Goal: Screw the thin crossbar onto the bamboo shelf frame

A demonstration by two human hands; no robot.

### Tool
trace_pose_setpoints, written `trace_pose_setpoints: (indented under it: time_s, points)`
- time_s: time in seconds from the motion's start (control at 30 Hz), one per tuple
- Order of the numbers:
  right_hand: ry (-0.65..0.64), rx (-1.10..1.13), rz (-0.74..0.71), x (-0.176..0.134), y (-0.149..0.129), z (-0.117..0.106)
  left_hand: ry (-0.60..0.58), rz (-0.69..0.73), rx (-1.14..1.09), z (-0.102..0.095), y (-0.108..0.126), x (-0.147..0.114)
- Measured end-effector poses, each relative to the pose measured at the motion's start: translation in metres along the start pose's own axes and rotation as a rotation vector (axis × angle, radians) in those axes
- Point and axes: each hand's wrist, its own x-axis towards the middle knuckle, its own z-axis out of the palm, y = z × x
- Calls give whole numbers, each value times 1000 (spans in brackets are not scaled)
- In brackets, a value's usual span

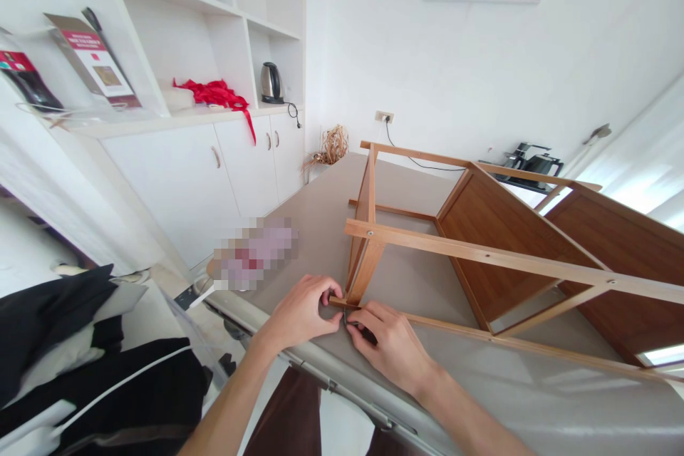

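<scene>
A wooden shelf rack (427, 241) lies on its side on the grey-topped table. My left hand (303, 308) curls its thumb and fingers around the near leg's end (338, 301), at the rack's lower corner. Just right of it, my right hand (389, 343) pinches a small dark metal tool (347, 315), which looks like a hex key, against the outer side of that leg. Its far portion is hidden under my fingers. A screw head (370, 233) shows on the upper leg.
The grey table (307, 217) has its near edge by my legs. A blurred-out packet (254, 256) lies at its left. White cabinets (176, 178) with a kettle (271, 83) and red ribbon (216, 94) stand behind. Dark clothes (154, 377) lie at lower left.
</scene>
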Motion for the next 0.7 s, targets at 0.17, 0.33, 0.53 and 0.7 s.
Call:
trace_pose_setpoints:
  time_s: [0.17, 0.33, 0.53, 0.7]
  points:
    - [3, -11, -27, 0, -1, 2, 0, 2, -18, -1, 0, 0]
    - [-1, -9, -41, 2, -1, 3, -5, 3, -31, 0, -1, 0]
    - [23, -37, 29, -6, -10, 10, -3, 10, -30, 0, -2, 0]
    - [119, 25, 167, -18, -30, 15, -26, 91, -48, -3, -3, 1]
